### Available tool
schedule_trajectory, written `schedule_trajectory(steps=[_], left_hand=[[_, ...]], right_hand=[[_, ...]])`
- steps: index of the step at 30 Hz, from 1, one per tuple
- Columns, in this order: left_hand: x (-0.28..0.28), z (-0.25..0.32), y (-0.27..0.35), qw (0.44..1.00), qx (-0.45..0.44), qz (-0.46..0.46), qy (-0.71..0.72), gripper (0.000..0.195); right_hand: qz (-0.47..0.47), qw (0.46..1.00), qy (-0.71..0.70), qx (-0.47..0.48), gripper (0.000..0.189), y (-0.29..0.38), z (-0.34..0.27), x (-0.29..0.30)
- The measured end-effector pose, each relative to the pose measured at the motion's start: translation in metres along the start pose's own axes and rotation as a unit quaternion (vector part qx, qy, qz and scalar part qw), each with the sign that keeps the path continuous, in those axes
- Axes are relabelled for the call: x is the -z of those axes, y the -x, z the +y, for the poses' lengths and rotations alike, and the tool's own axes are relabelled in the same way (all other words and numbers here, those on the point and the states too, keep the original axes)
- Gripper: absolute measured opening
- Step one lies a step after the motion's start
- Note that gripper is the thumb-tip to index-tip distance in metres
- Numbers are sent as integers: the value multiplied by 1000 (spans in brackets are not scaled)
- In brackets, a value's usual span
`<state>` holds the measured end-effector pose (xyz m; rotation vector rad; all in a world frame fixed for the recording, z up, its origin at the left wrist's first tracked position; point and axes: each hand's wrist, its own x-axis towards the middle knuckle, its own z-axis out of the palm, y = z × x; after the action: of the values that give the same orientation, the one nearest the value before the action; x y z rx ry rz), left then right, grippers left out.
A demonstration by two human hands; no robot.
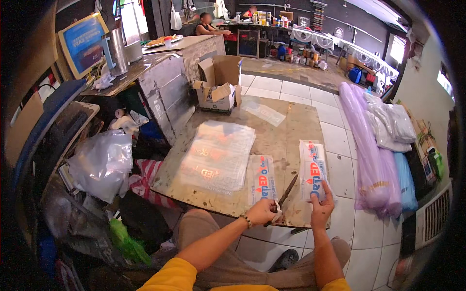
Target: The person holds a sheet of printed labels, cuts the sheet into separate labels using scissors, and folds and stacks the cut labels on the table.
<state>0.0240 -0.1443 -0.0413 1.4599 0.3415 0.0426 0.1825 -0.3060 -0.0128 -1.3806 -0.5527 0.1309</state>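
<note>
At the near edge of a worn wooden tabletop (225, 116), my left hand (261, 212) is curled around the pale wrapped handle of a dark pointed tool (288, 189). The tool's exact kind is unclear; its tip points up and right. Just beyond my left fingers lies a clear plastic sleeve (261, 178) printed in red and blue. My right hand (322, 210) has thumb and index finger apart, touching the lower part of a stack of similar printed plastic sleeves (312, 167) along the right edge. A wide pile of clear printed plastic sheets (220, 156) lies left of centre.
An open cardboard box (218, 98) stands at the table's far left corner, near a loose plastic sleeve (264, 112). Lilac plastic-wrapped rolls (367, 156) lie on the tiled floor to the right. Clear plastic bags (103, 163) are heaped at left. Two people sit farther back.
</note>
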Motion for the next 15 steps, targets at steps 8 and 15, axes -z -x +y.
schedule_trajectory(steps=[8, 15], left_hand=[[1, -10, 17, 946, -69, 57, -311, 38], [40, 20, 36, 931, -81, 181, -306, 42]], right_hand=[[28, 997, -3, 69, 51, -13, 0, 7], [74, 989, 78, 101, 51, -31, -12, 11]])
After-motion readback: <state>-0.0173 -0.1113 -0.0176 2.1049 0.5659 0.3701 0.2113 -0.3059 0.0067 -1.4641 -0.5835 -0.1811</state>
